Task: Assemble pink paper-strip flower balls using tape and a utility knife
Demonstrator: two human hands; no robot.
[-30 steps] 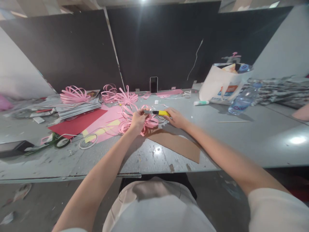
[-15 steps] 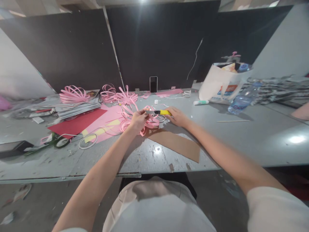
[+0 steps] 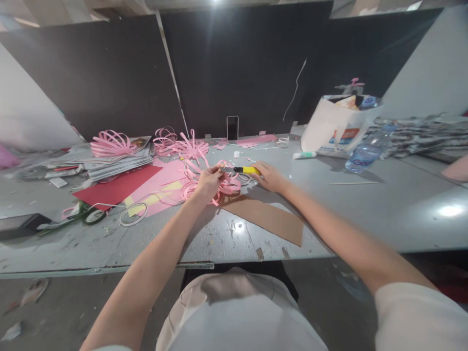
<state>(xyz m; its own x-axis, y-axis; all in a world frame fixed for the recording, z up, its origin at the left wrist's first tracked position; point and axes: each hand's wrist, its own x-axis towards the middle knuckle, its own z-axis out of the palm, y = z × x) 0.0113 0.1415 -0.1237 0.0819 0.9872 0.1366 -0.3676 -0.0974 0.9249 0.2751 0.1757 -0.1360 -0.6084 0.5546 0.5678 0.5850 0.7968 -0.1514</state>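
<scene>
So the yellow-and-black utility knife [image 3: 250,170] is up over the middle of the bench [image 3: 226,243], lying roughly level with its blade pointing left. The right hand [image 3: 269,176] has it by the yellow handle, fingers curled around the back end, so that's a proper grip. The left hand [image 3: 210,183] is at the blade's tip, fingers bent in with the tips close together. Can't tell if they're actually closed on something or touching the metal, it's too small to make out

Right below and around the left hand there's a tangled bundle of looped pink paper strips [image 3: 231,185], and a brown cardboard piece [image 3: 268,220] sits in front of it, angled toward the right forearm. Just behind the knife is a little white cap [image 3: 236,154], then further back a phone [image 3: 232,128] propped upright against the dark panel [image 3: 241,63]

Off to the left you've got a pink sheet [image 3: 170,170], a red sheet [image 3: 117,186] and a paper stack [image 3: 113,168] with more pink loops [image 3: 112,143] on top. Over on the right: a white bag [image 3: 327,129] standing up, a clear bottle [image 3: 363,160] beside it, and a thin stick [image 3: 353,184] lying nearer
</scene>
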